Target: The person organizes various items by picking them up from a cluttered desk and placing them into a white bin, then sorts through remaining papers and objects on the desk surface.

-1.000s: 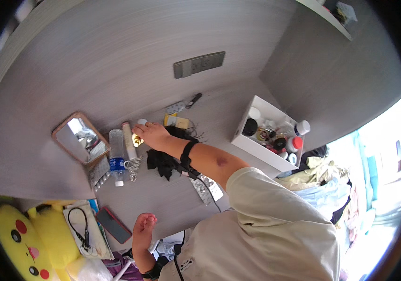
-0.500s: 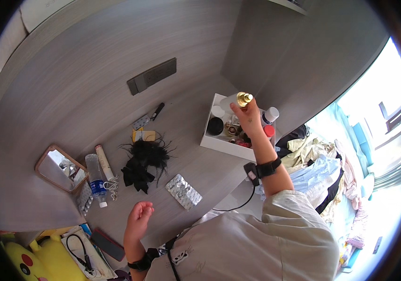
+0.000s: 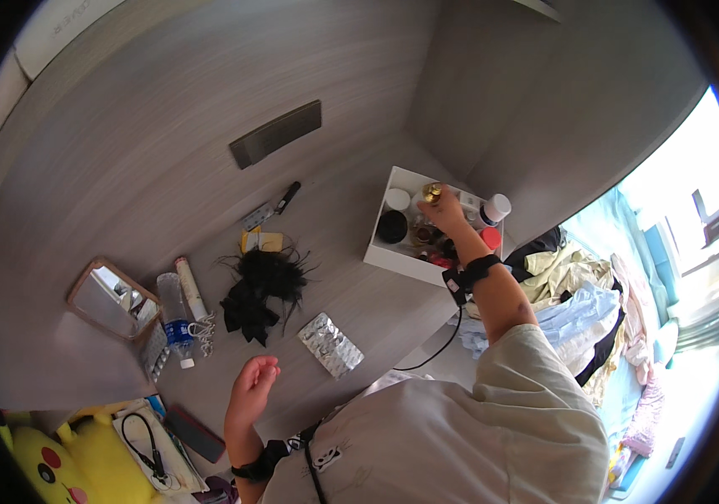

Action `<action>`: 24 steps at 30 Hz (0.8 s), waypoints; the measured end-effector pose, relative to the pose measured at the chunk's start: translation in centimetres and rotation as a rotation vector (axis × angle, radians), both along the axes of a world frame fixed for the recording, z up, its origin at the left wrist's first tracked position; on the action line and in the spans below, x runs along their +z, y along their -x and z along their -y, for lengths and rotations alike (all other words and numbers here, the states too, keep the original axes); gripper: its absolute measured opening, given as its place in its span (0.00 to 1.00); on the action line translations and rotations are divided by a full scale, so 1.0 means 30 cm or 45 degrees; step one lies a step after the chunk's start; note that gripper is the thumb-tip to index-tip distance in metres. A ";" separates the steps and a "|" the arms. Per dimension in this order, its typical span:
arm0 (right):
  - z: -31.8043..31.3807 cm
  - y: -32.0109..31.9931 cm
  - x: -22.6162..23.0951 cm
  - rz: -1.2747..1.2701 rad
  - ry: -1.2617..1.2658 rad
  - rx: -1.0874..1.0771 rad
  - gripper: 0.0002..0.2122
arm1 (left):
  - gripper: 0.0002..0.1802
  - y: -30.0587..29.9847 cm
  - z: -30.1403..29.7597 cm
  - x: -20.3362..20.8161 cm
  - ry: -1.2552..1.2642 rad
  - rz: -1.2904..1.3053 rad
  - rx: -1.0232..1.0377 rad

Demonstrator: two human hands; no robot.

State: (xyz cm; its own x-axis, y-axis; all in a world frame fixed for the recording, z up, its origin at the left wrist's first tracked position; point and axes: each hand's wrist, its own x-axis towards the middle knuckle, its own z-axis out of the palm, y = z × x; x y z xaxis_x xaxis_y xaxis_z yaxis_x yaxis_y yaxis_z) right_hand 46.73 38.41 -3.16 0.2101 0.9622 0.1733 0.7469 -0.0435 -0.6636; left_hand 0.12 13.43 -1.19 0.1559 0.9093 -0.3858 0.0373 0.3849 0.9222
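Observation:
A white open box (image 3: 414, 262) at the back right of the desk holds several jars and bottles. My right hand (image 3: 446, 212) is down inside it, fingers closed round a bottle with a gold pump top (image 3: 432, 193); the bottle's body is mostly hidden. Close by are a black-lidded jar (image 3: 391, 226), a white-lidded jar (image 3: 396, 199), a red-lidded jar (image 3: 490, 238) and a white-capped bottle (image 3: 496, 208). Near the front edge, my left hand (image 3: 252, 391) hovers with curled fingers and nothing visible in them. A silver blister-like pack (image 3: 331, 345) lies to its right.
Black feathery hair pieces (image 3: 265, 281) lie mid-desk. A framed mirror (image 3: 113, 300), a plastic water bottle (image 3: 174, 315) and a pinkish tube (image 3: 189, 287) are at the left. A yellow plush toy (image 3: 94, 462) and a dark phone (image 3: 194, 433) sit lower left. Clothes (image 3: 582, 315) are heaped at the right.
My right hand has lowered the gold-topped bottle from above the box's back edge into the box, turning it upright. My left hand has barely moved.

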 end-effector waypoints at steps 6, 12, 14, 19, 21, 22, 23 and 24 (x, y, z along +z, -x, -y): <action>-0.102 -0.123 -0.146 0.075 -0.025 0.024 0.22 | 0.11 -0.012 -0.005 0.005 -0.086 0.046 0.017; -0.039 -0.079 -0.043 0.246 -0.051 0.063 0.26 | 0.11 0.014 0.012 0.010 -0.134 -0.120 0.064; 0.015 0.044 0.041 0.409 -0.523 0.012 0.21 | 0.11 0.053 0.038 -0.010 -0.127 -0.217 0.169; 0.197 0.569 0.224 0.029 -0.224 0.701 0.18 | 0.11 0.173 0.056 -0.098 -0.334 -0.556 0.532; 0.231 0.829 0.258 0.101 -0.425 1.172 0.15 | 0.11 0.227 0.023 -0.091 -0.438 -0.875 0.716; 0.234 0.945 0.245 0.050 -0.395 1.357 0.15 | 0.11 0.267 0.016 -0.121 -0.481 -0.969 0.778; 0.232 1.055 0.237 -0.051 -0.289 1.499 0.16 | 0.11 0.290 0.001 -0.135 -0.473 -0.971 0.801; 0.212 1.152 0.205 0.009 -0.277 1.593 0.17 | 0.13 0.311 -0.019 -0.145 -0.572 -1.142 0.829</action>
State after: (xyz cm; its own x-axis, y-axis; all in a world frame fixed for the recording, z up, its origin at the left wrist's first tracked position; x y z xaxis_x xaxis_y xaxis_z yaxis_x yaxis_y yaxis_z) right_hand 12.17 32.05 2.98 -0.8199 0.4534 0.3496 0.2022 0.8006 -0.5641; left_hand -9.20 14.01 -5.53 -0.5464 0.7990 0.2509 0.6541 0.2200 0.7237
